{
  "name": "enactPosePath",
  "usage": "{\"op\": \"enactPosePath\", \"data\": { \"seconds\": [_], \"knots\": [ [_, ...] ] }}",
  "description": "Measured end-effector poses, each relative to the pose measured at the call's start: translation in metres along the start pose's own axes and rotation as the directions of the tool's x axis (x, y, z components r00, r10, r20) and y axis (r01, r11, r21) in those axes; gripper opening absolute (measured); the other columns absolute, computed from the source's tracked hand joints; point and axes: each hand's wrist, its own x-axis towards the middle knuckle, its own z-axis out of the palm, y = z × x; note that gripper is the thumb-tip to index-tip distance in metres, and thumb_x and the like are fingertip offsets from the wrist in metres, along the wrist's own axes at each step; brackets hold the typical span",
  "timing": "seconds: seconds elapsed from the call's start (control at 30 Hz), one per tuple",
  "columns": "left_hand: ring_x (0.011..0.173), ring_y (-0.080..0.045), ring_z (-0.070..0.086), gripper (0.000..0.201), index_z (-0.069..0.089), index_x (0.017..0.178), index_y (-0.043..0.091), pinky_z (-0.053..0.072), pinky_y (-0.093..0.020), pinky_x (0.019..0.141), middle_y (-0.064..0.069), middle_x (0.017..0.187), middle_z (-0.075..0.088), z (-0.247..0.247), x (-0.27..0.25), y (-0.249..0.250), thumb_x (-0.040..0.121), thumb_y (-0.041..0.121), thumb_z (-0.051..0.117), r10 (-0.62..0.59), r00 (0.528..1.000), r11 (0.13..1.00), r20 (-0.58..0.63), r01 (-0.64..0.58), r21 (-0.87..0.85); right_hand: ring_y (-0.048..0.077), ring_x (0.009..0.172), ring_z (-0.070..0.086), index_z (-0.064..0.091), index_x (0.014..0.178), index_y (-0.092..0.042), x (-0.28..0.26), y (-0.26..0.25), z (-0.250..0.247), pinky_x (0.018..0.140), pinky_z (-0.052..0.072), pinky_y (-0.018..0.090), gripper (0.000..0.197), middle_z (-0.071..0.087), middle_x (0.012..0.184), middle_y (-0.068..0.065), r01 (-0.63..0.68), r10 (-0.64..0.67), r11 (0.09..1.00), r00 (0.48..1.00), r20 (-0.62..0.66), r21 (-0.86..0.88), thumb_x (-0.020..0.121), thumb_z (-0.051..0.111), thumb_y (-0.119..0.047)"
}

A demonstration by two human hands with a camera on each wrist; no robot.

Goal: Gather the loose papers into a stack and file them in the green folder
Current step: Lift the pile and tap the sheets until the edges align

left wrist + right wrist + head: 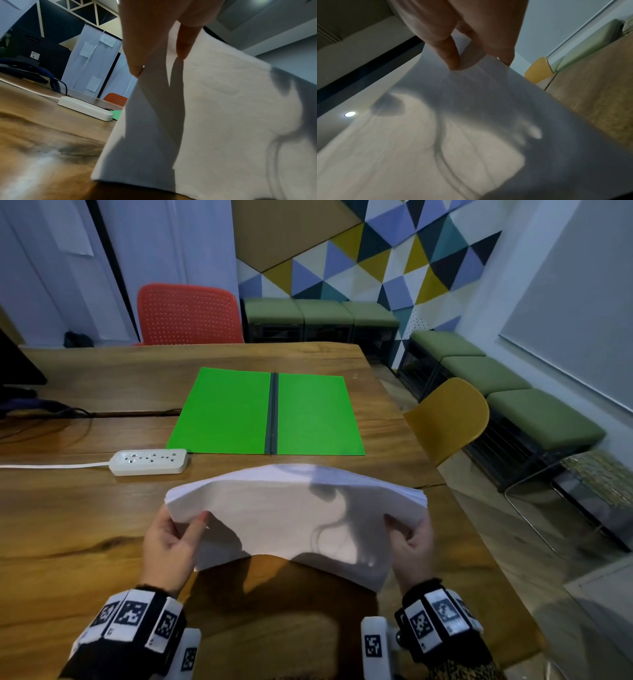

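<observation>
We hold the paper stack (294,518) off the worktop (68,525) — left hand (168,542) and right hand (412,546) each pinch a short edge, long axis running left–right. The green folder (222,412) lies open straight ahead, equally near both hands.

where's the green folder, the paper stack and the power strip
green folder (222,412): head view, on its left open leaf
paper stack (274,515): head view, on the bowed top sheet
power strip (149,462): head view, on its socket face

Head view high, facing down; wrist views low, close; shared: paper stack (294,518).
</observation>
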Motion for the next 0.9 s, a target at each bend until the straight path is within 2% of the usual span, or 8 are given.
{"op": "enactPosePath", "data": {
  "seconds": [0.1, 0.23, 0.33, 0.47, 0.6, 0.73, 0.83, 0.9],
  "knots": [
    [0.094, -0.021, 0.053, 0.038, 0.051, 0.101, 0.029, 0.044, -0.047, 0.088, 0.009, 0.095, 0.053, -0.001, -0.007, 0.012, 0.081, -0.002, 0.056, 0.036, 0.999, 0.998, 0.026, -0.034, -0.058, 0.018, 0.091, 0.057, 0.051, 0.100, -0.026, -0.002, -0.005, -0.005, 0.071, 0.051, 0.023, 0.033, 0.058, 0.097, 0.003, -0.008, 0.007, 0.998, 1.000, 0.023, 0.064, 0.073, 0.062, -0.010],
    [0.089, 0.001, 0.057, 0.039, 0.043, 0.110, 0.039, 0.042, -0.022, 0.086, 0.011, 0.095, 0.059, 0.005, -0.011, 0.029, 0.075, 0.038, 0.058, 0.166, 0.979, 0.973, -0.115, -0.181, -0.141, 0.016, 0.095, 0.053, 0.049, 0.113, -0.015, 0.003, -0.024, 0.001, 0.082, 0.045, 0.028, 0.053, 0.054, 0.106, 0.003, 0.044, -0.032, 0.989, 0.996, -0.086, 0.138, 0.071, 0.057, -0.046],
    [0.094, -0.002, 0.053, 0.043, 0.039, 0.114, 0.028, 0.032, -0.032, 0.101, 0.016, 0.084, 0.055, 0.018, -0.008, 0.039, 0.079, 0.026, 0.064, 0.128, 0.952, 0.983, -0.277, -0.160, -0.094, 0.007, 0.077, 0.052, 0.056, 0.094, -0.017, 0.010, -0.033, 0.008, 0.057, 0.042, 0.016, 0.020, 0.056, 0.086, -0.004, -0.015, 0.038, 0.993, 0.979, -0.198, 0.119, 0.084, 0.057, -0.034],
    [0.102, -0.012, 0.045, 0.040, 0.045, 0.112, 0.021, 0.032, -0.039, 0.100, 0.021, 0.085, 0.046, 0.020, -0.004, 0.042, 0.078, 0.016, 0.066, 0.070, 0.944, 0.992, -0.322, -0.099, -0.075, 0.011, 0.070, 0.054, 0.060, 0.090, -0.015, 0.012, -0.034, 0.007, 0.052, 0.041, 0.020, 0.007, 0.058, 0.079, 0.000, -0.106, 0.125, 0.988, 0.973, -0.195, 0.109, 0.085, 0.056, -0.017],
    [0.112, -0.021, 0.046, 0.034, 0.057, 0.106, 0.022, 0.036, -0.047, 0.102, 0.002, 0.107, 0.052, 0.015, 0.005, 0.028, 0.074, 0.022, 0.070, 0.066, 0.960, 0.994, -0.272, -0.086, -0.064, 0.014, 0.069, 0.057, 0.064, 0.090, -0.013, 0.011, -0.033, 0.010, 0.048, 0.047, 0.014, 0.011, 0.061, 0.076, 0.002, -0.084, 0.117, 0.984, 0.970, -0.213, 0.159, 0.087, 0.055, -0.016],
    [0.115, -0.025, 0.050, 0.007, 0.060, 0.081, 0.037, 0.038, -0.048, 0.100, -0.001, 0.113, 0.058, 0.008, 0.010, 0.025, 0.075, 0.038, 0.061, 0.055, 0.979, 0.993, -0.194, -0.073, -0.089, 0.025, 0.075, 0.055, 0.068, 0.081, -0.019, 0.012, -0.029, 0.008, 0.066, 0.045, 0.032, 0.012, 0.059, 0.073, 0.007, -0.094, 0.128, 0.981, 0.971, -0.201, 0.169, 0.084, 0.057, -0.025],
    [0.092, -0.004, 0.055, 0.034, 0.056, 0.095, 0.038, 0.049, -0.021, 0.072, 0.013, 0.103, 0.056, -0.007, 0.008, 0.019, 0.070, 0.018, 0.048, 0.141, 0.988, 0.976, 0.054, -0.130, -0.175, 0.019, 0.083, 0.058, 0.060, 0.110, -0.013, 0.011, -0.030, -0.001, 0.070, 0.047, 0.028, 0.029, 0.062, 0.088, 0.006, -0.077, 0.081, 0.973, 0.997, -0.009, 0.217, 0.082, 0.053, -0.018],
    [0.090, -0.006, 0.055, 0.048, 0.052, 0.100, 0.040, 0.052, -0.025, 0.071, 0.013, 0.100, 0.057, -0.016, 0.003, 0.012, 0.067, 0.006, 0.048, 0.123, 0.981, 0.987, 0.152, -0.105, -0.123, 0.017, 0.087, 0.058, 0.050, 0.116, -0.014, 0.008, -0.025, -0.007, 0.075, 0.049, 0.029, 0.044, 0.060, 0.094, 0.004, -0.066, 0.052, 0.987, 0.993, 0.105, 0.144, 0.072, 0.053, -0.007]
  ]
}}
